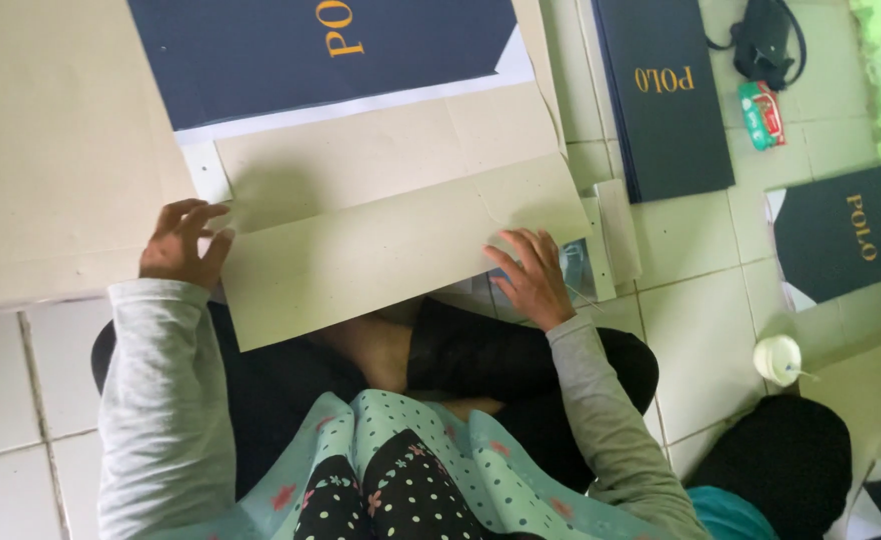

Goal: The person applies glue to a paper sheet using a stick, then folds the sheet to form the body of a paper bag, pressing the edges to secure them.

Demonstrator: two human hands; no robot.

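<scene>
Left hand [183, 243] fingers curled over the left edge of a folded tan cardboard flap [381, 262], gripping it; right hand [533, 275] fingers spread flat, pressing the flap's lower right corner; flap lies across the person's lap on a bigger tan sheet [51, 150]; navy printed board [301, 50] above; white tile floor [706, 330]; small white tape roll [778, 358] well right.
</scene>
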